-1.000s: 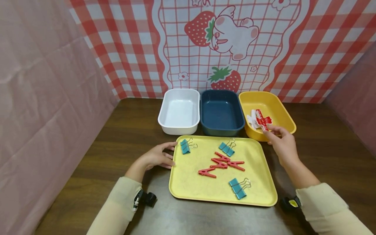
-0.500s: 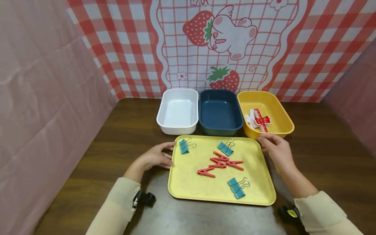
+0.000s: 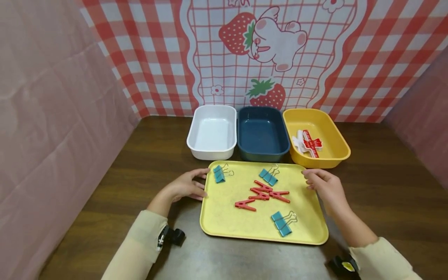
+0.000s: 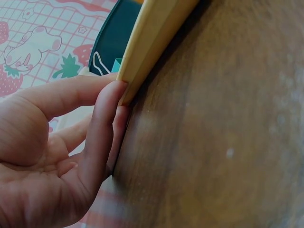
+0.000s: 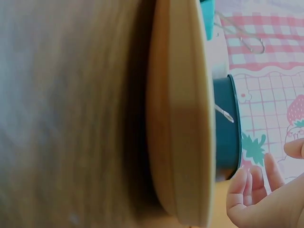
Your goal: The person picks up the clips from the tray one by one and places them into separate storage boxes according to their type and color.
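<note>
In the head view, my left hand (image 3: 187, 186) rests its fingertips on the left rim of the yellow tray (image 3: 224, 217), fingers relaxed. The left wrist view shows those fingertips against the tray's edge. My right hand (image 3: 327, 189) hovers with nothing in it over the tray's far right corner, fingers loosely bent. On the tray, several red clothespins (image 3: 260, 195) cluster near the middle. Teal binder clips lie around them: one at the far left (image 3: 219, 174), one at the back (image 3: 268, 177) and one at the near right (image 3: 282, 224).
Behind the tray stand a white bin (image 3: 212, 151), a dark blue bin (image 3: 264, 153) and a yellow bin (image 3: 320, 162), side by side. The yellow bin holds red and white plastic clips (image 3: 309, 144). A checkered cloth (image 3: 157, 58) hangs at the back.
My right hand has let go of the red and white clip in the yellow bin and drawn back toward me, over the tray's corner. The left hand stays at the rim.
</note>
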A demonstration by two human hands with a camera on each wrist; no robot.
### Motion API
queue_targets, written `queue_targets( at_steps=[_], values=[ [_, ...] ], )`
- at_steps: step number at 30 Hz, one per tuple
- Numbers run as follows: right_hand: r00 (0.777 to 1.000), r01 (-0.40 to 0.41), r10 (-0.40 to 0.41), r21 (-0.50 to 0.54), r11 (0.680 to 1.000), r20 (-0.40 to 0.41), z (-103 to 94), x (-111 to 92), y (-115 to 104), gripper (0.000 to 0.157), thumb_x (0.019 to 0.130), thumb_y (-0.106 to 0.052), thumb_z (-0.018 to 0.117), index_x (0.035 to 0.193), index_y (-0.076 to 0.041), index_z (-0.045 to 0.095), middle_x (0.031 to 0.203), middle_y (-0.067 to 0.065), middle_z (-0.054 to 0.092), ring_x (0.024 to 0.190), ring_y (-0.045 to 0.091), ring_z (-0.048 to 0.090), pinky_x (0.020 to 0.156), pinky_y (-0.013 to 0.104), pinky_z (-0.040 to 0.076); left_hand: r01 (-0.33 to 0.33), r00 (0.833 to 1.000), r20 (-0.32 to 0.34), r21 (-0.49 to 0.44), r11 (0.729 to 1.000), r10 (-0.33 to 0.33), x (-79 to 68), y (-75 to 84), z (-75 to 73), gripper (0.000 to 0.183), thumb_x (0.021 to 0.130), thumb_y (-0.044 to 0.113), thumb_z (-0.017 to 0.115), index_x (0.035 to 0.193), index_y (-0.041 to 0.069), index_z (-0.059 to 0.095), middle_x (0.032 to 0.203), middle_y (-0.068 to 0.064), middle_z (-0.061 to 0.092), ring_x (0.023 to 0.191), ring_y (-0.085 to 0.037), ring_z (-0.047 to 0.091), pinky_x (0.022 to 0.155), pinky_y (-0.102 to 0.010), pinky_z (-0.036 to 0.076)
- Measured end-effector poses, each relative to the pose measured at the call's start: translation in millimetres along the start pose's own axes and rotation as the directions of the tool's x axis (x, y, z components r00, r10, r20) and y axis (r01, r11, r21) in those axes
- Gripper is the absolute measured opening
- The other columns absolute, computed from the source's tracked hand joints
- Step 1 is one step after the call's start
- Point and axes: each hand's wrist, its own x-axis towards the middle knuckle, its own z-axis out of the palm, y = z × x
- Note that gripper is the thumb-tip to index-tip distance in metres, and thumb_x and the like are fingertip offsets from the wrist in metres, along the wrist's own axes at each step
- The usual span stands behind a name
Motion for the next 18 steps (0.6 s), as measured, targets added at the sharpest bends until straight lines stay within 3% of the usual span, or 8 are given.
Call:
queue_targets(
  at_steps=[9,18],
  values=[
    [0.994,-0.057,0.048,0.093,0.994,0.097,2.2,-8,-1,0.016,0.094,-0.02,0.055,0.09,-0.015,0.07,0.082,-0.009,0.062,0.076,0.008,0.055,0.068,0.022,0.053,0.0,1.0,0.006,-0.015,1.0,0.0,1.1,-1.3,-0.1,0.079,0.073,-0.022,0.064,0.142,0.004,0.034,0.132,-0.019,0.035,0.093,-0.024,0.06,0.07,-0.038,0.058],
    [0.985,-0.093,0.081,0.08,0.992,0.151,3.0,-15,2,0.022,0.094,-0.023,0.056,0.097,-0.005,0.068,0.086,-0.007,0.063,0.078,0.01,0.056,0.069,0.022,0.054,-0.004,1.0,0.001,-0.01,1.0,0.004,0.9,-1.1,0.0,0.079,0.074,-0.022,0.063,0.142,0.004,0.034,0.132,-0.019,0.035,0.091,-0.023,0.059,0.069,-0.038,0.058]
  ],
)
